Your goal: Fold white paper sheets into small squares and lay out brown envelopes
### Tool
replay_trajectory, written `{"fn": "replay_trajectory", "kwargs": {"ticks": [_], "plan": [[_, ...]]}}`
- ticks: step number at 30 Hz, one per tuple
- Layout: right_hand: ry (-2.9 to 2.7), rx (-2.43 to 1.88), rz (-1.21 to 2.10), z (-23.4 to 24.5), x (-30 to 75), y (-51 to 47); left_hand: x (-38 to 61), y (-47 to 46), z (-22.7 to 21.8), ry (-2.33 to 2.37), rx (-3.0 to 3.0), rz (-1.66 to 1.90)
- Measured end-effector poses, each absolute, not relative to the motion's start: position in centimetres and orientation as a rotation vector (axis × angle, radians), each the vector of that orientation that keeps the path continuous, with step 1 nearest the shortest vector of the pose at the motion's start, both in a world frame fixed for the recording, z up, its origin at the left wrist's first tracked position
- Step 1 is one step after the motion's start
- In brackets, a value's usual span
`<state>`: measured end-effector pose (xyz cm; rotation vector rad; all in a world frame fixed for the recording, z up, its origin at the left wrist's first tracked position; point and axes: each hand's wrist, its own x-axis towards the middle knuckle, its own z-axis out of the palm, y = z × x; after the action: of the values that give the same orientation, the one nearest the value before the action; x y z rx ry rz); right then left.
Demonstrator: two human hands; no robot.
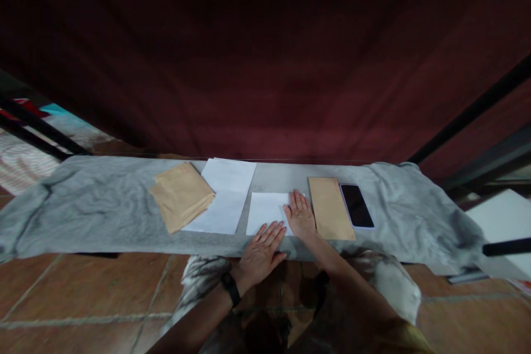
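A folded sheet of white paper [265,207] lies flat on the grey cloth before me. My left hand [261,257] rests with its fingers stretched over the paper's near edge, and a dark band is on that wrist. On the paper's right side my right hand [301,215] lies flat, palm down, fingers extended. Just right of it is a brown envelope [332,208]. Larger white sheets [226,199] lie to the left, partly under a loose pile of brown envelopes [182,196].
A phone [357,206] with a dark screen lies right of the single envelope. Rumpled grey cloth [103,204] covers the narrow bench. A dark red curtain [274,77] hangs behind it. Black bars [468,110] rise at both sides, and the floor is tiled.
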<state>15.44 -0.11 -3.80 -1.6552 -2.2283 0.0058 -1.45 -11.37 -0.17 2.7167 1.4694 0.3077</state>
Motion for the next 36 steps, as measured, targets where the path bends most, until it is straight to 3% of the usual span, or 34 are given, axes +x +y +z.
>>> {"fn": "replay_trajectory", "kwargs": {"ticks": [8,19,30,36], "plan": [[-2.37,-1.374,0.035,-4.1,14.1,-3.7,-1.7,-12.2,-0.7,1.528,2.734,0.34],[-2.122,-1.641,-0.061,-4.8,15.4,-3.6,-4.0,-12.4,-1.7,1.919,2.532,0.446],[-2.096,-1.657,-0.017,-5.1,15.2,-3.7,0.2,-8.9,-1.1,1.948,2.444,0.418],[-2.046,-1.684,-0.031,-4.6,15.2,-4.1,-1.7,-8.9,-2.3,2.183,2.307,0.501]]}}
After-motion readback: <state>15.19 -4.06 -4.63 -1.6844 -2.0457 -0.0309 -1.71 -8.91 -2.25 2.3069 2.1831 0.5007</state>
